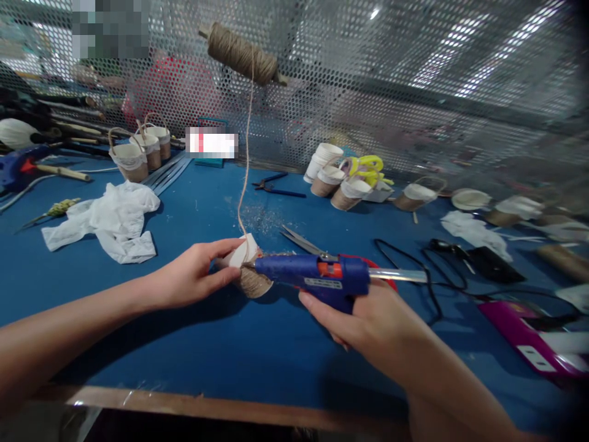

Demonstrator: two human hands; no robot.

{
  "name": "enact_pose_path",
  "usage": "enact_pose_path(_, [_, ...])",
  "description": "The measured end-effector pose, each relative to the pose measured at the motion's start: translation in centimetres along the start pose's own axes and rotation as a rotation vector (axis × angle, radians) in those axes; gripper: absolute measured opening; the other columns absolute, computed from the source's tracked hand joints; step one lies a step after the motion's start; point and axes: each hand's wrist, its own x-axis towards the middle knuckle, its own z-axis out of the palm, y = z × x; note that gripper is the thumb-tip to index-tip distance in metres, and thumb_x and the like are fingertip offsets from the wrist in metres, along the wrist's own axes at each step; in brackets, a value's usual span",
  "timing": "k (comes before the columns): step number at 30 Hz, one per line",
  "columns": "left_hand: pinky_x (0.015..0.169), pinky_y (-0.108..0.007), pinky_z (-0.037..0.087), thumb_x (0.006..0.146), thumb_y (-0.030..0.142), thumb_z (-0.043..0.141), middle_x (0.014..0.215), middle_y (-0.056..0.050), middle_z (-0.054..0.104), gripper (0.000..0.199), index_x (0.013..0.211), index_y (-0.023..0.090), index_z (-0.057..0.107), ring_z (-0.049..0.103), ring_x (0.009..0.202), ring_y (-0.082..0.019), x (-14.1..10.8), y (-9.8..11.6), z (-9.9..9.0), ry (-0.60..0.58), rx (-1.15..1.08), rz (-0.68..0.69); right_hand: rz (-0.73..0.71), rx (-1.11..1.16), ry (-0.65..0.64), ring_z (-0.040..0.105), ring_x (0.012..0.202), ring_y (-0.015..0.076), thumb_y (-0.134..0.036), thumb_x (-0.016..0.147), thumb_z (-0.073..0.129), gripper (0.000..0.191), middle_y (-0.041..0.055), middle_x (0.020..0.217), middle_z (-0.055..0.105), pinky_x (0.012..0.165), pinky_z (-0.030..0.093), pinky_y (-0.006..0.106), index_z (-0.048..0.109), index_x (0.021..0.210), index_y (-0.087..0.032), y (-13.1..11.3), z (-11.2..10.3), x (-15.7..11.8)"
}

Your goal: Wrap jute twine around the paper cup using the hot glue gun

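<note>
My left hand (pixel 199 273) grips a small paper cup (pixel 254 282), tipped on its side and partly wrapped in brown twine. From a twine spool (pixel 242 54) hung on the mesh, a strand of twine (pixel 247 138) runs down to the cup. In my right hand (pixel 368 313) is a blue glue gun (pixel 317 276), its nozzle at the cup's twine-wrapped side and a clear glue stick (pixel 400 275) sticking out of its back. Scissors with red handles (pixel 308 241) lie behind the glue gun, which partly hides them.
White lace cloth (pixel 113 218) lies at the left, near several twine-wrapped cups (pixel 129 161). Pliers (pixel 280 186) rest near the mesh. More cups (pixel 352 191), a black cord (pixel 430 288) and a purple device (pixel 519 334) occupy the right. A wooden edge (pixel 184 402) borders the table's front.
</note>
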Motion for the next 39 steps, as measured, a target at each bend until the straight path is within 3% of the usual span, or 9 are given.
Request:
enact_pose_path(8, [0.092, -0.036, 0.043, 0.086, 0.026, 0.047, 0.118, -0.01, 0.06, 0.038, 0.122, 0.014, 0.05, 0.055, 0.107, -0.024, -0.1, -0.2, 0.1, -0.01, -0.003, -0.02, 0.244, 0.041, -0.091, 0.044, 0.031, 0.0129, -0.045, 0.072, 0.052, 0.039, -0.0015, 0.031, 0.045, 0.039, 0.039, 0.028, 0.039, 0.041, -0.026, -0.4, -0.8, 0.4])
enact_pose_path(12, [0.093, -0.035, 0.043, 0.085, 0.025, 0.048, 0.122, -0.011, 0.058, 0.041, 0.125, 0.013, 0.047, 0.055, 0.107, -0.023, -0.1, -0.2, 0.1, 0.011, -0.008, -0.021, 0.21, 0.121, -0.099, 0.043, 0.032, 0.0115, -0.044, 0.074, 0.05, 0.032, -0.0034, 0.033, 0.044, 0.037, 0.038, 0.025, 0.044, 0.049, -0.025, 0.1, -1.1, 0.7])
enact_pose_path(29, [0.094, -0.037, 0.043, 0.084, 0.027, 0.048, 0.124, -0.01, 0.057, 0.044, 0.126, 0.014, 0.045, 0.054, 0.111, -0.023, -0.1, -0.2, 0.1, 0.018, 0.049, -0.041, 0.288, 0.107, -0.165, 0.045, 0.038, 0.0094, -0.037, 0.078, 0.053, 0.048, -0.0026, 0.035, 0.046, 0.046, 0.043, 0.022, 0.037, 0.035, -0.023, 0.1, -1.6, 1.2])
enact_pose_path(39, [0.093, -0.036, 0.043, 0.084, 0.025, 0.049, 0.121, -0.011, 0.059, 0.04, 0.123, 0.015, 0.049, 0.055, 0.108, -0.024, 0.0, -0.2, 0.1, 0.015, -0.008, -0.016, 0.244, 0.128, -0.175, 0.045, 0.036, 0.0114, -0.044, 0.075, 0.053, 0.042, -0.0017, 0.036, 0.046, 0.04, 0.04, 0.025, 0.042, 0.041, -0.023, -0.1, -1.0, 0.3])
